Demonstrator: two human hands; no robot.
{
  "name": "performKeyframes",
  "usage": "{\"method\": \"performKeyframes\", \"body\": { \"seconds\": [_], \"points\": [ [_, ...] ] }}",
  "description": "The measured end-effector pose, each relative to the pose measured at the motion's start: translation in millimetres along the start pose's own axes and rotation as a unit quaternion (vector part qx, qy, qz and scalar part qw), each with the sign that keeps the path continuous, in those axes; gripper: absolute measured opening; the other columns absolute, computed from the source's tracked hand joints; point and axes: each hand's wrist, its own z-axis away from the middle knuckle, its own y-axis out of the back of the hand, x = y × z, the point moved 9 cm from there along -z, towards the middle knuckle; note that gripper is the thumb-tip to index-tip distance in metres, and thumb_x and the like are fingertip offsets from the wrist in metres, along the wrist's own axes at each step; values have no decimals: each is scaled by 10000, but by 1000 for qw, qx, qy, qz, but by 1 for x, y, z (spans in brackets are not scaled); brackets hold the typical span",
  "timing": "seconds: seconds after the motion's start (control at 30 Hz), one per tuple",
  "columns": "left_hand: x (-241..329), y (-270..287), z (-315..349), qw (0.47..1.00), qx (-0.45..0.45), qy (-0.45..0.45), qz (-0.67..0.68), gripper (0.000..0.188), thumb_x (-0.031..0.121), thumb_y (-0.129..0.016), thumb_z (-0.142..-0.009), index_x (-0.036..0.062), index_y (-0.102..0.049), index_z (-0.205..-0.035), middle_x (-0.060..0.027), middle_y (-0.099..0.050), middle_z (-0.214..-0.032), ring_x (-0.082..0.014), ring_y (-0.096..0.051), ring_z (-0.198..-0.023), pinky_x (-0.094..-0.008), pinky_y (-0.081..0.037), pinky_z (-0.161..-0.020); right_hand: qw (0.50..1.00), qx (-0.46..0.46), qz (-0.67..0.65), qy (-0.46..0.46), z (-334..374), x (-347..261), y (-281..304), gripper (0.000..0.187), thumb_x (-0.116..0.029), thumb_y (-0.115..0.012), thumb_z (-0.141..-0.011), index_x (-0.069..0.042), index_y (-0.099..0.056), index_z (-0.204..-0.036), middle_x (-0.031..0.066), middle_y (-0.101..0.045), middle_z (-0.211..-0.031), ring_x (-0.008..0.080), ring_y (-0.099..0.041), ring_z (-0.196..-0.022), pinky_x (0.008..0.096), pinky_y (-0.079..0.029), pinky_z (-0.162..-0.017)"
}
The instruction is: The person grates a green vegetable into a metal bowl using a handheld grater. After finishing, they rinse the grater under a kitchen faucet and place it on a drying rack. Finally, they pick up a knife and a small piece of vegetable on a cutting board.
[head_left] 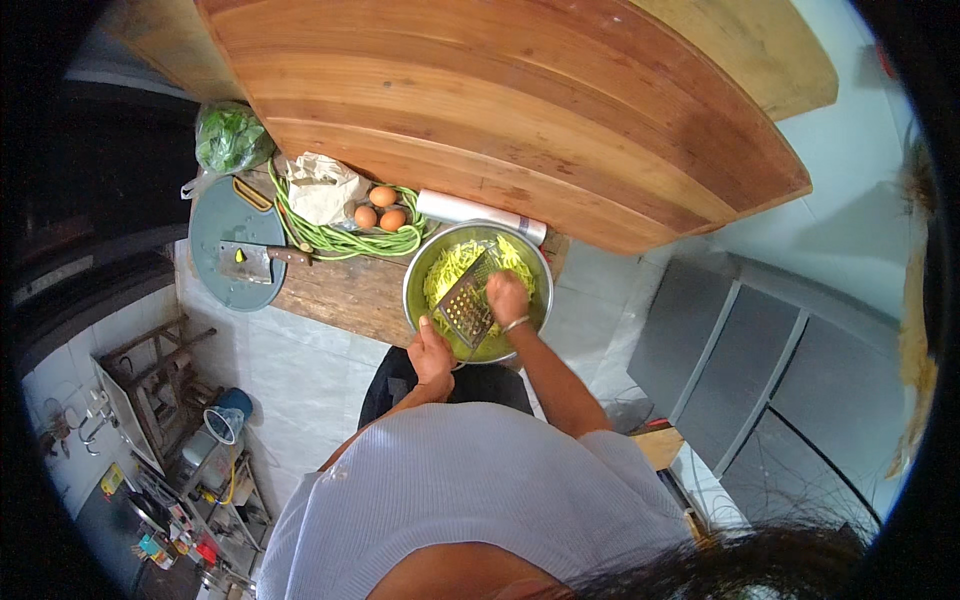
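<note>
A metal bowl point(409, 290) stands at the near edge of the wooden table, with yellow-green vegetable shreds point(455, 265) in it. A flat metal grater point(467, 302) leans at a slant inside, its lower end by the near rim. My left hand point(431, 354) is closed on the near-left rim of the bowl, thumb up, close to the grater's lower end. Over the grater's right side is my right hand point(507, 297), fingers curled into a fist against its face. Whatever it holds is hidden by the fingers. A bracelet circles the right wrist.
Left of the bowl, a cleaver point(247, 262) lies on a round grey board point(208, 215). Long green beans point(350, 242), brown eggs point(366, 217), a cloth bag point(322, 190), a white roll point(480, 212) and bagged greens point(230, 135) are behind. A large wooden panel point(480, 90) rises beyond.
</note>
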Motion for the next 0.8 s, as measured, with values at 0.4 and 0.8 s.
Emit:
{"method": "performKeyframes", "body": {
  "seconds": [0.4, 0.8],
  "points": [
    [-2, 4, 1, 1000, 4, -3, -2, 436, 409, -367, -941, 133, -338, -605, 26, -305, -450, -97, -287, -342, -260, -226, -323, 1000, 8, 2, -8, 23, -17, 2, 222, -221, -493, -839, -32, -520, -725, 181, -524, -661, 359, -536, -568, 434, -443, -515],
    [-3, 5, 1, 999, 31, 23, -20, 435, 430, -394, -927, 138, -333, -611, 28, -315, -458, -88, -296, -346, -255, -206, -318, 997, -41, -59, -4, 34, -58, 17, 263, -221, -496, -836, -12, -521, -679, 218, -524, -673, 379, -533, -622, 463, -435, -563]
  ]
}}
